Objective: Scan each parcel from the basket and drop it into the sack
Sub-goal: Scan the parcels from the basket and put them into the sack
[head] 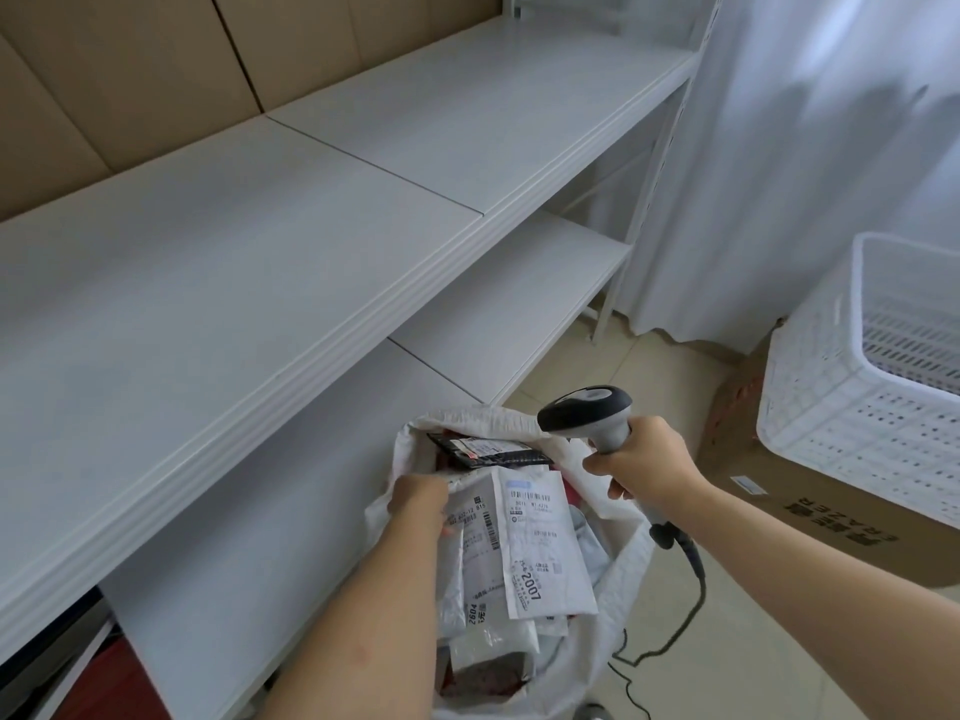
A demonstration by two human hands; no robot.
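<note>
Parcel going into the sack, scanner ready.
Left hand held the parcel's top edge, fingers hidden behind it, over the open sack; right hand gripped the scanner. Releasing it squarely over the mouth would seem best.

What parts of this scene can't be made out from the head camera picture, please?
- Basket contents: cut off by the right edge and screened by its wall.
- Left hand fingers: hidden behind the grey parcel at the sack mouth.
- Deeper parcels: covered by the labelled parcel on top.
- Label print: mostly too small to read.
- Scanner cable end: leaves the bottom edge.
</note>
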